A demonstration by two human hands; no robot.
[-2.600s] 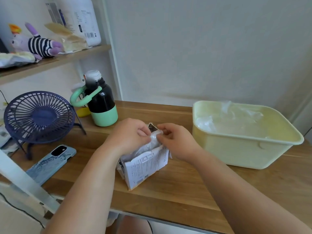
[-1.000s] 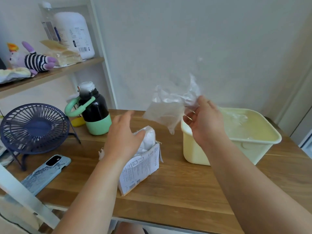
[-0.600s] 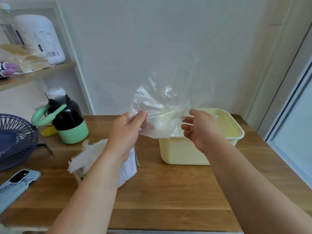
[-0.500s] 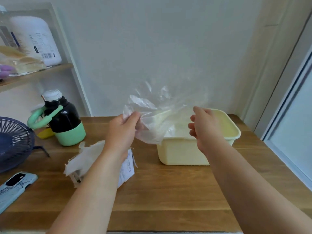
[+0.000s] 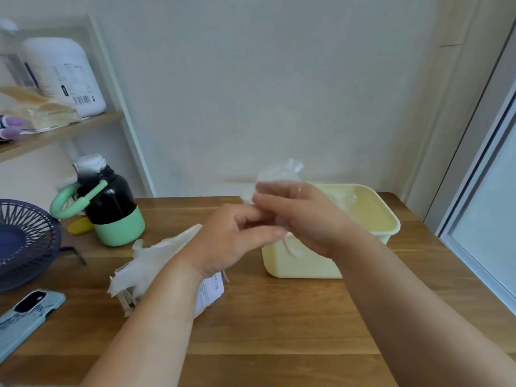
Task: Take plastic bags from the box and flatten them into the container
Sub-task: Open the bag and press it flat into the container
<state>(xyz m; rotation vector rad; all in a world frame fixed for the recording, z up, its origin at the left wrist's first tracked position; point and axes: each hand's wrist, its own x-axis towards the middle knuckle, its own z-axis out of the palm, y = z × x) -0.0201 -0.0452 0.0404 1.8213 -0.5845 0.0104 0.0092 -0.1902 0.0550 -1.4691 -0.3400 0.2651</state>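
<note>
Film, thin and clear, is what both hands meet over in the middle of the frame. It is a plastic bag [image 5: 279,174] bunched between them, with its crumpled top poking up above the right hand [image 5: 307,219] and a strand trailing down in front of the near-left corner of the yellow container [image 5: 391,229]. The left hand [image 5: 237,238] has its fingers curled and its thumb out toward the right, and the right hand's fingers curl over the film. Both appear to pinch it, though blur hides the exact contact. The bag looks nearly weightless, limp and slippery, and likely to cling, spring back from creases and drift on air. It is probably best taken by opposite edges or corners, drawn taut, then pressed down with flat palms. Lower left of centre, the box [image 5: 210,291] sits on the wooden table [image 5: 279,331], with white film [image 5: 156,261] spilling from its top.
</note>
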